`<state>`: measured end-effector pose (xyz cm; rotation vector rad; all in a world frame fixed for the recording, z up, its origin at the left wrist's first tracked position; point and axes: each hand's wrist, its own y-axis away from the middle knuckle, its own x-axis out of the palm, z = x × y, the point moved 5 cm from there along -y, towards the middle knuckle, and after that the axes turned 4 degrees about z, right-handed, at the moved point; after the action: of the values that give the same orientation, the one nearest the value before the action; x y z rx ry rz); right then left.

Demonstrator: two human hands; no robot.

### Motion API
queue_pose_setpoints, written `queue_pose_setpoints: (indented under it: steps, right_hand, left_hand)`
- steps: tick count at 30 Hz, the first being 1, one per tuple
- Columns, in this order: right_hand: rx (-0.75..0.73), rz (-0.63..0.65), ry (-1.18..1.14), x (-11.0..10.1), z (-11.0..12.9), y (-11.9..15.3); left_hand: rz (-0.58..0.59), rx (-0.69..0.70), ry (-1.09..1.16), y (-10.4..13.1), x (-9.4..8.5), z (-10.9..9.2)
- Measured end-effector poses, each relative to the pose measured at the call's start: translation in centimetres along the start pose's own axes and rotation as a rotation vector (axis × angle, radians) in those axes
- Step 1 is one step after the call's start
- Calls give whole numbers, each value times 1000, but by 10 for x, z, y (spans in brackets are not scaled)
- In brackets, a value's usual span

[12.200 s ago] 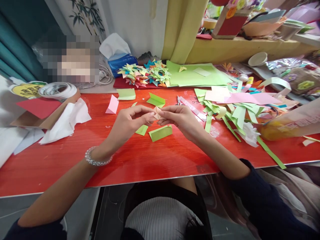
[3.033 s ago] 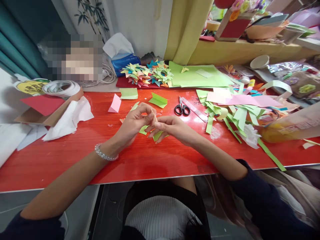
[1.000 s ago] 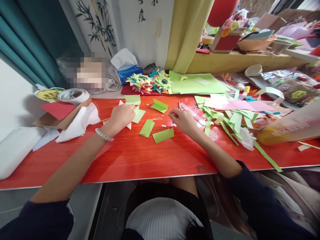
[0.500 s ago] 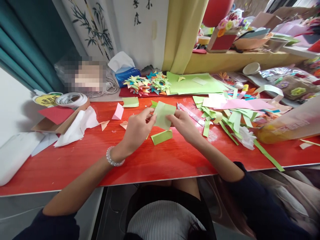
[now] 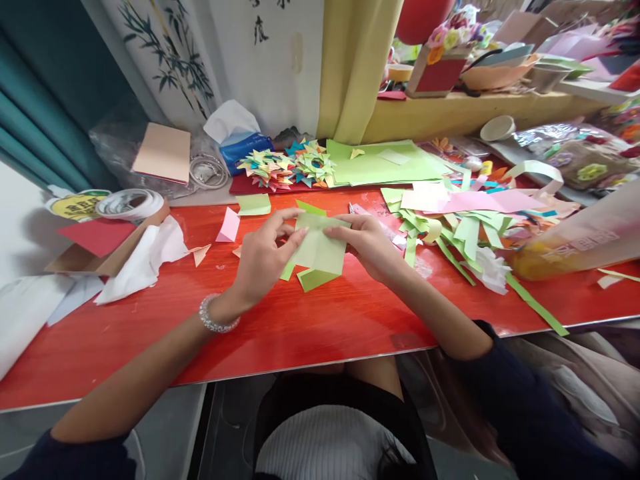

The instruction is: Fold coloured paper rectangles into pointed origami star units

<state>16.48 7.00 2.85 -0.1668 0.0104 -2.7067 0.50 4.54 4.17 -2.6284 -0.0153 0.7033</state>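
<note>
Left hand (image 5: pixel 263 257) and right hand (image 5: pixel 370 243) fingers pinch the light-green square paper sheet (image 5: pixel 320 250); uneven pinching risks a skewed crease.

Red glossy table (image 5: pixel 310 327). Far edge: stack of green sheets (image 5: pixel 385 163), spiky folded paper pieces (image 5: pixel 287 163), tissue pack (image 5: pixel 245 147). Right: heap of green and pink paper strips (image 5: pixel 465 213). Left: cardboard tray (image 5: pixel 100 250) (tape roll (image 5: pixel 130 202) on its far end), white crumpled paper (image 5: pixel 145 257). Middle: small green and pink scraps (image 5: pixel 229 225).
</note>
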Motion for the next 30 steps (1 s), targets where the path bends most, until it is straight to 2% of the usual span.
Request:
queue_pose_setpoints:
  steps: [3,5,10,13,23,30]
  right_hand:
    - [18,24,-2,0,0,0]
    - [40,41,-5,1,-1,1]
    - [94,68,-13,4,-3,3]
    - [116,61,-13,5,-5,4]
    - [77,150,5,9,-9,3]
    - [58,126,156,9,-7,4]
  left_hand:
    - [31,-59,70,2,1,7]
    - [4,-3,7,3,-2,5]
    - [40,453,-299,9,-6,-11]
    - [62,608,-414,16,-5,-10]
    - [43,726,-414,22,-8,-11]
    - [73,752,-432,25,-6,-14]
